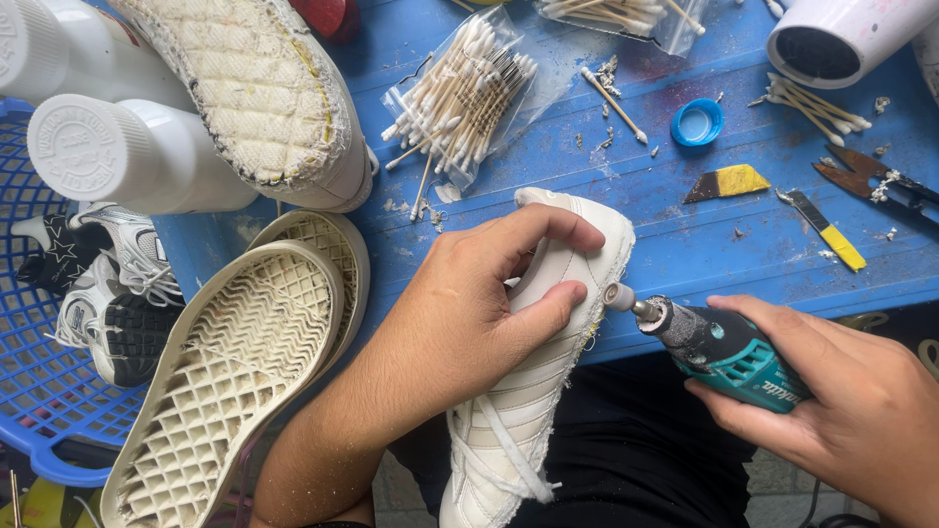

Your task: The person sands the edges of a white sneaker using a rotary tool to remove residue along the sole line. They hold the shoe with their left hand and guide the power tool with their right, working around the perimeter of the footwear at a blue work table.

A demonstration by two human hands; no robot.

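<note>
— What do the fingers have right now?

— I see the left hand [460, 323] wrapped over the toe end of a white sneaker [533, 372], fingers [548, 230] curled across the upper and the thumb pressed into its right side, so it is clamped firmly. The right hand [841, 401] is closed around a teal rotary tool [729, 354], fingers pressed together along the body.

— Where does the shoe lie from the tool?

— Directly left of it. The small grinding tip [618, 296] points left and touches, or all but touches, the sole edge on the shoe's right side, just beside the left thumb. The shoe's long axis runs from near, by my lap, up and away to its toe resting on the edge of the blue tabletop [685, 235]. The tool lies roughly crosswise to that axis. I'd judge the right hand carries the working end, while the left one only steadies.

— And farther out?

— Left of the held shoe, two shoes lie sole up [235, 381], with another sole-up shoe [264, 88] beyond them. A blue basket [39, 391] at far left holds more sneakers. On the tabletop beyond are a bag of cotton swabs [460, 98], a blue cap [696, 122], and a hair dryer [841, 39] at far right.
</note>
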